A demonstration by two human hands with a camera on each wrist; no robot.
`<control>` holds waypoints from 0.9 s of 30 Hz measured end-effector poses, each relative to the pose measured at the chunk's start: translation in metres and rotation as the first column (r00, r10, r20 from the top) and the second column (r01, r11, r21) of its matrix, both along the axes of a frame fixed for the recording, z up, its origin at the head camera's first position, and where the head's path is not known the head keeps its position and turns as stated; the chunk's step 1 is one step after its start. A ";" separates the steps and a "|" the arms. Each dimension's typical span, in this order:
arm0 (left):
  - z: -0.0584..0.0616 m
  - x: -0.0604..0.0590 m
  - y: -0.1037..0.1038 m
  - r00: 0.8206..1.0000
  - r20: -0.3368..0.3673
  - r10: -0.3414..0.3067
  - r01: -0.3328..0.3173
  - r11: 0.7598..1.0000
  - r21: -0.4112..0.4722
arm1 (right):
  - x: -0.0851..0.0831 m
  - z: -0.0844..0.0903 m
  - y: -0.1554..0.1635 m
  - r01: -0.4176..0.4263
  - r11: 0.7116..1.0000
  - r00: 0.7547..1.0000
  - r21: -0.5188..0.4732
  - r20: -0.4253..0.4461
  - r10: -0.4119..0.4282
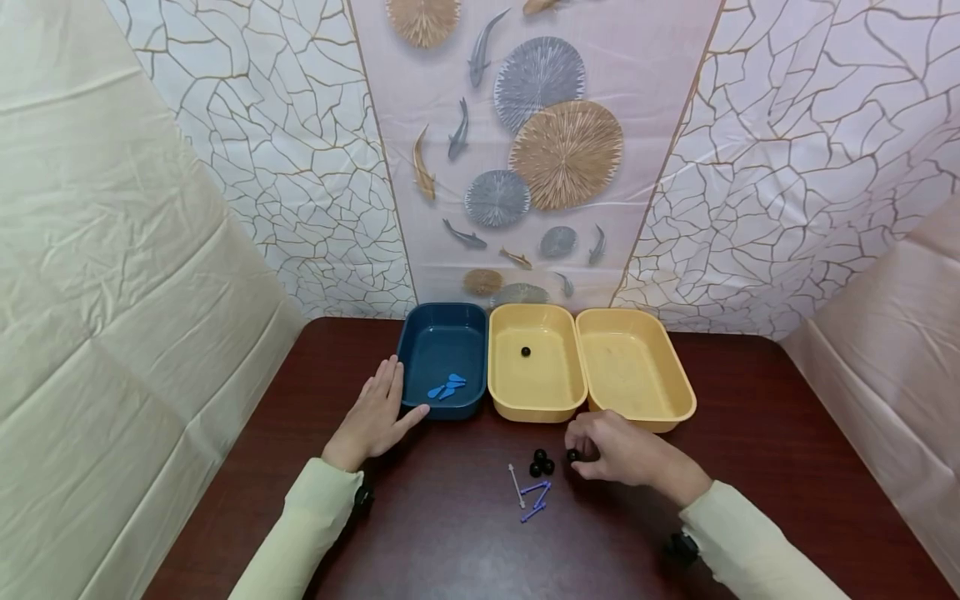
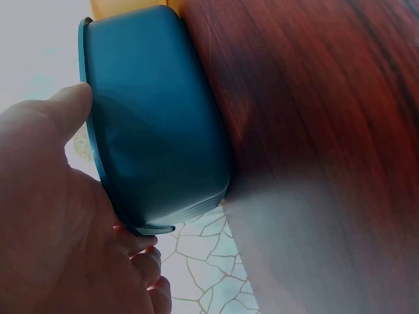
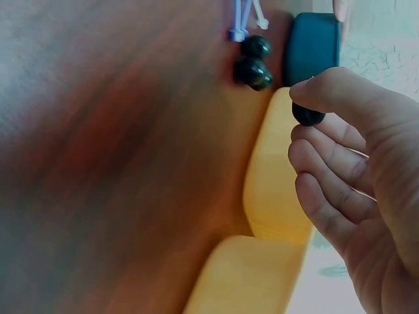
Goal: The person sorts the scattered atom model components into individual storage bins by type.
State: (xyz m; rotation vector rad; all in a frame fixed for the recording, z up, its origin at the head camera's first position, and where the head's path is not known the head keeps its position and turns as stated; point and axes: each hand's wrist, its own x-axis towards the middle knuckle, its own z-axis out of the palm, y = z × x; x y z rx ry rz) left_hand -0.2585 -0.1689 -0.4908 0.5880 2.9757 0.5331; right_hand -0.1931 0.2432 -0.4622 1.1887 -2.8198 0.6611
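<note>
My right hand pinches a small black ball between thumb and fingers, just above the table in front of the middle yellow tray. Three more black balls lie clustered to its left, beside several thin purple and white sticks. One black ball sits inside the middle yellow tray. My left hand rests flat with straight fingers against the blue tray, which holds a few blue pieces.
A second yellow tray stands to the right of the middle one, with nothing visible in it. All three trays line the back of the dark wooden table. Patterned fabric walls close in behind and on both sides.
</note>
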 end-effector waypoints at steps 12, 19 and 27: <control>-0.001 -0.001 -0.001 1.000 -0.001 -0.002 0.002 1.000 -0.003 | -0.017 0.038 -0.004 -0.044 0.998 0.998 0.045 -0.052 0.046; 0.000 -0.001 0.000 1.000 -0.012 0.005 -0.005 1.000 0.007 | -0.033 0.058 -0.013 -0.033 0.996 0.998 0.082 -0.050 0.038; -0.002 -0.001 0.000 1.000 -0.011 0.004 -0.004 1.000 0.005 | -0.052 0.069 -0.018 0.023 0.995 0.997 0.095 -0.078 -0.015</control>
